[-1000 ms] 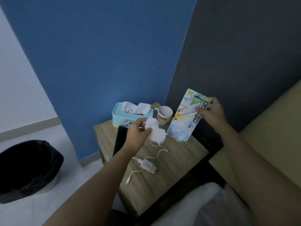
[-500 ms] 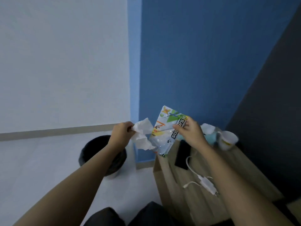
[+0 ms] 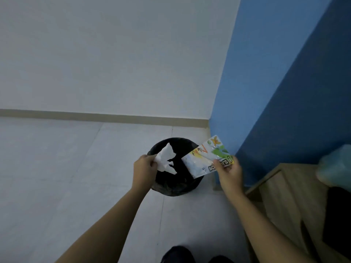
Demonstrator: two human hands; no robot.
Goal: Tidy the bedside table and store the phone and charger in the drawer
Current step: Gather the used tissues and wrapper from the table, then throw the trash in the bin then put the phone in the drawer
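My left hand (image 3: 144,170) pinches a crumpled white tissue (image 3: 166,160) above the open mouth of a black bin (image 3: 176,186) on the floor. My right hand (image 3: 228,172) grips a colourful scissors package (image 3: 206,158) by one end, and the other end reaches over the bin's right rim. At the right edge lies the wooden bedside table (image 3: 284,196) with the dark phone (image 3: 337,221) flat on its top. The charger is out of view.
The blurred light-blue tissue box (image 3: 336,166) sits on the table at the far right. A blue wall stands behind the table, a white wall with a beige skirting behind the bin. Pale floor tiles spread to the left.
The view has swung left from the table to the bin. Both hands carried the tissue and the package across, from above the table to over the bin.
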